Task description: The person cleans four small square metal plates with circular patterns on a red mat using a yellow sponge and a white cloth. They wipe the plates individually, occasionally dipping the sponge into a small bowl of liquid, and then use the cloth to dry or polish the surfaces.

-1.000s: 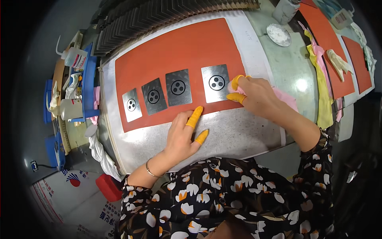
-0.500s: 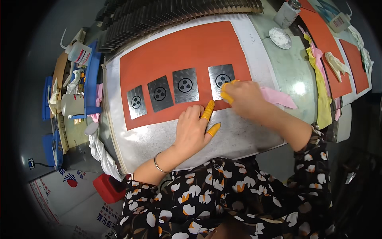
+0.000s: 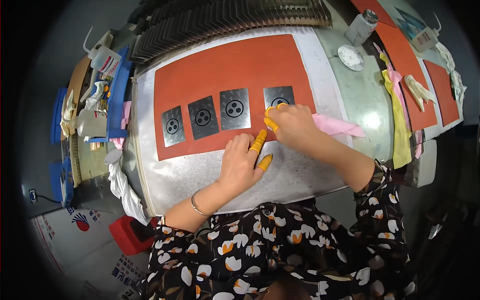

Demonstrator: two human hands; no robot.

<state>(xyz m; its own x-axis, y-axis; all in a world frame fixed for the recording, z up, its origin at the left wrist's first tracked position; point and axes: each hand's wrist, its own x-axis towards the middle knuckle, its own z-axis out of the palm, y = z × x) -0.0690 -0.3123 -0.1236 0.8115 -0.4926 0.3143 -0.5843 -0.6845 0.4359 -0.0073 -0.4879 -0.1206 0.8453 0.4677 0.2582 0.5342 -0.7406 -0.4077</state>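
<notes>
Several square metal plates, each with a round three-hole mark, lie in a row on an orange mat (image 3: pixel 235 65). My right hand (image 3: pixel 291 125), with yellow finger cots, presses on the lower edge of the rightmost plate (image 3: pixel 279 96) and grips a pink cloth (image 3: pixel 336 126) that trails to the right. My left hand (image 3: pixel 240 162), also in yellow finger cots, rests flat at the mat's front edge, just below the third plate (image 3: pixel 234 108). Two more plates (image 3: pixel 202 117) (image 3: pixel 172 126) lie further left, untouched.
The mat lies on a grey metal bench (image 3: pixel 200 175). A stack of metal plates (image 3: pixel 225 17) runs along the back. A small bottle (image 3: pixel 361 26) and a round dish (image 3: pixel 351 56) stand at right, near yellow and pink cloths (image 3: pixel 397 115). Squeeze bottles (image 3: pixel 92 122) sit left.
The view has shifted, so everything sits further right and lower. My right hand has slid down from the rightmost plate's right edge to its lower edge, with the pink cloth now trailing out.
</notes>
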